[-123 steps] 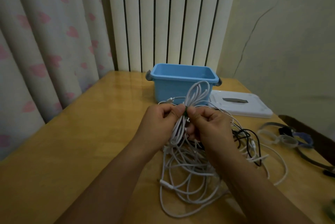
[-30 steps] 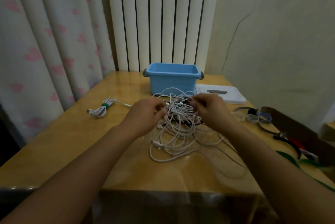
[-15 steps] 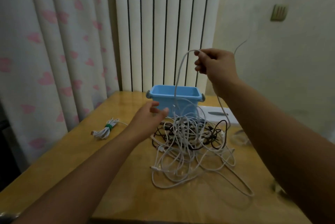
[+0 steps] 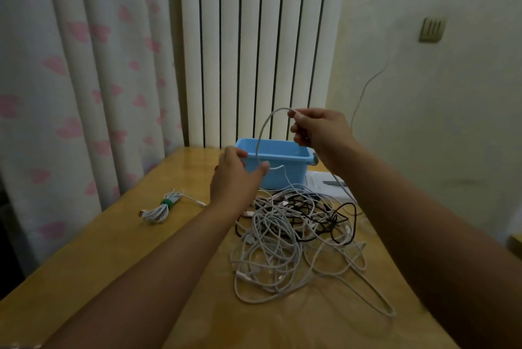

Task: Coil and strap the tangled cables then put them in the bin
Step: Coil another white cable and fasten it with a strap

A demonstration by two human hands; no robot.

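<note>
A tangle of white and black cables (image 4: pixel 288 238) lies on the wooden table (image 4: pixel 127 269) in front of the blue bin (image 4: pixel 285 176). My right hand (image 4: pixel 319 134) is raised above the bin and pinches one white cable (image 4: pixel 261 134), which arcs down from it into the pile. My left hand (image 4: pixel 234 182) hovers lower at that strand with thumb and fingers spread around it, not closed. A coiled white cable with a green strap (image 4: pixel 162 207) lies on the table to the left.
A flat white box (image 4: pixel 324 182) sits to the right of the bin. A white radiator (image 4: pixel 254 52) and a curtain with pink hearts (image 4: pixel 70 94) stand behind the table. The table's right edge runs close to the pile.
A second ago both hands were in the tangle. My right hand has since lifted one white cable high, and my left hand has risen to the hanging strand.
</note>
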